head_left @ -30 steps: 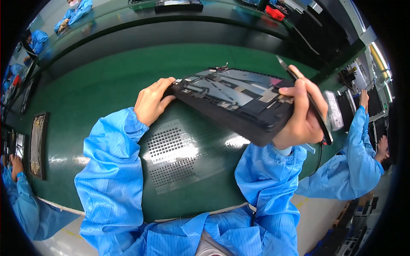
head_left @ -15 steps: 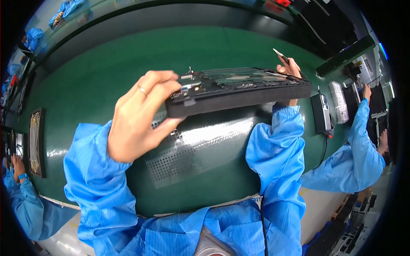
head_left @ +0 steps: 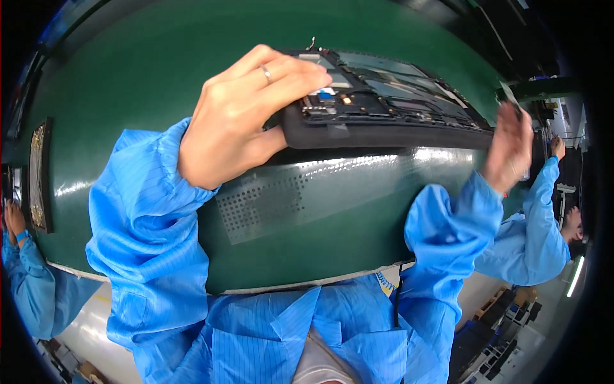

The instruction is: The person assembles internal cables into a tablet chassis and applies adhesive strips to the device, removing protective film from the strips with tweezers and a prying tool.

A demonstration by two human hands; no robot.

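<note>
My left hand (head_left: 240,112) grips the left end of a flat electronic device with exposed inner parts (head_left: 396,93), set in a thick black foam holder (head_left: 396,137). Its fingers lie over the top corner and the thumb is beneath. The device is raised above the green table and tilted. At its right end is my right hand (head_left: 511,147), blurred by motion, with a thin pointed tool (head_left: 510,96) sticking up from its fingers. Whether the right hand touches the holder I cannot tell.
A perforated patch (head_left: 262,205) lies on the green table (head_left: 345,237) below the device. At the left stands a dark tray (head_left: 40,176) with thin strips in it. Co-workers in blue sleeves are at the left (head_left: 38,281) and right (head_left: 534,246).
The device and its holder have shifted right and slightly up, and their top now tips more toward me. My right hand has moved right, from behind the holder to its right end.
</note>
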